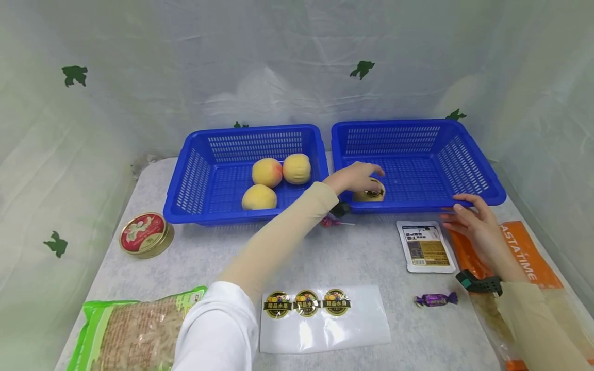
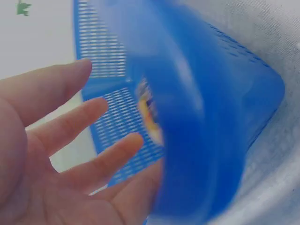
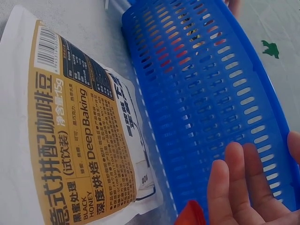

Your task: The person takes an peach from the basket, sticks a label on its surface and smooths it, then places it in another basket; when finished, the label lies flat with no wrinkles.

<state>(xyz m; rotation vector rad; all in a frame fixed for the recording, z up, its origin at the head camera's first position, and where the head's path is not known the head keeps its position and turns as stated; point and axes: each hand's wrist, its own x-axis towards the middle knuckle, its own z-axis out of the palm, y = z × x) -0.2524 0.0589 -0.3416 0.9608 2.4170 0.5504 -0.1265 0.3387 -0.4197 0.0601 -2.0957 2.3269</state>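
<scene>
My left hand (image 1: 356, 176) reaches over the front rim of the right blue basket (image 1: 480, 170), above a yellow peach (image 1: 366, 196) with a round black-and-gold sticker. The left wrist view shows its fingers (image 2: 82, 119) spread and relaxed, apart from the peach, which the basket wall partly hides. Beside the front right of the same basket is my right hand (image 1: 480, 229), its fingers (image 3: 238, 176) extended along the outer wall and its thumb near the rim. Whether it touches the basket, I cannot tell. The left blue basket (image 1: 185, 170) holds three peaches (image 1: 266, 172) showing no stickers.
A clear sheet with round stickers (image 1: 306, 303) lies at front centre. To its right are a purple candy (image 1: 436, 299), a coffee pouch (image 1: 426, 246) and an orange pasta bag (image 1: 524, 247). On the left sit a red tin (image 1: 145, 234) and a green-edged bag (image 1: 134, 330). A lollipop (image 1: 330, 221) lies between the baskets.
</scene>
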